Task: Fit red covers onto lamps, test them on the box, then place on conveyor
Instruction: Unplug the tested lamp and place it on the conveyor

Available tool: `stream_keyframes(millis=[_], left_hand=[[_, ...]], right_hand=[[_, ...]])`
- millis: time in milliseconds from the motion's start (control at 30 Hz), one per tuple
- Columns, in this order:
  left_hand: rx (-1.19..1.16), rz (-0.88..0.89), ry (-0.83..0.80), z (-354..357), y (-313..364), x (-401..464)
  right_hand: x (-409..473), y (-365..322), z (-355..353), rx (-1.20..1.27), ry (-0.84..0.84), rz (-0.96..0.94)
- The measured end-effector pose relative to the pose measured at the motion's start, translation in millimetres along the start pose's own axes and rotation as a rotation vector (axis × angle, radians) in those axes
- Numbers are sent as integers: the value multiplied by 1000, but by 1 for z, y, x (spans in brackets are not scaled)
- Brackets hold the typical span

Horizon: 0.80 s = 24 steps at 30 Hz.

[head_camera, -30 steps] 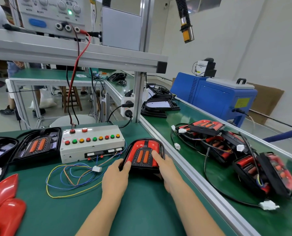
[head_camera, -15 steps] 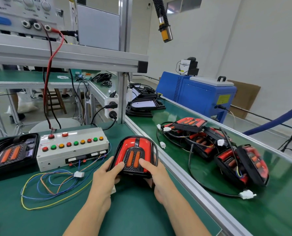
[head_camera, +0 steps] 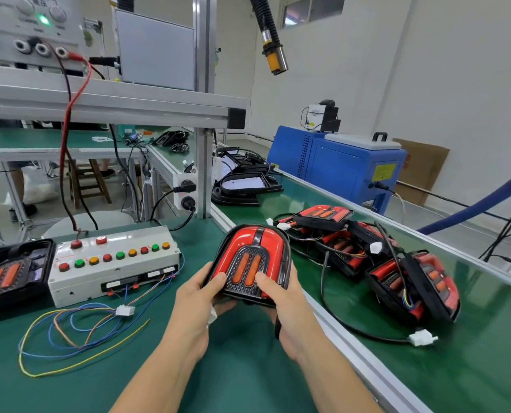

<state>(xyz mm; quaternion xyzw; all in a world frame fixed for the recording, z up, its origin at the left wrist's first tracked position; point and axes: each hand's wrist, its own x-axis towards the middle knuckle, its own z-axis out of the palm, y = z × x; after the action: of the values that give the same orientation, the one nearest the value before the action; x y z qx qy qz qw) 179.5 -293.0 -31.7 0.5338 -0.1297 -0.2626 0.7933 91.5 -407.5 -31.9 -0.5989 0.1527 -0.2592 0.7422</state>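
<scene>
Here both hands [head_camera: 200,299] [head_camera: 287,305] grip covered lamp [head_camera: 252,260]; fingers beneath hidden, its plug mostly hidden.

Single view, head-worn, wide-angle. Looks forward and down along both forearms onto the green bench [head_camera: 224,368], close to the hands at lower centre. The shelf rail [head_camera: 108,107] crosses above at left; the conveyor [head_camera: 486,362] runs away to the right. Straight edges bow near the frame borders. No second view to overlap.
</scene>
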Motion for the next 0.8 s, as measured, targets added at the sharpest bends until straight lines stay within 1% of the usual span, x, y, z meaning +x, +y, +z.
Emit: stream_keyframes(millis=[167, 267, 467, 567, 700, 800], left_hand=[[36, 6, -63, 32, 8, 10], [59, 12, -96, 57, 12, 19], [99, -11, -165, 110, 17, 36], [104, -34, -199, 138, 17, 44], [206, -39, -226, 168, 12, 55], [335, -11, -310, 182, 8, 60]], right_hand=[[5, -24, -17, 4, 82, -79], [12, -40, -32, 36, 146, -84], [29, -71, -70, -25, 267, -85], [40, -83, -90, -10, 345, -71], [57, -100, -118, 35, 456, -65], [72, -112, -139, 6, 517, -51]])
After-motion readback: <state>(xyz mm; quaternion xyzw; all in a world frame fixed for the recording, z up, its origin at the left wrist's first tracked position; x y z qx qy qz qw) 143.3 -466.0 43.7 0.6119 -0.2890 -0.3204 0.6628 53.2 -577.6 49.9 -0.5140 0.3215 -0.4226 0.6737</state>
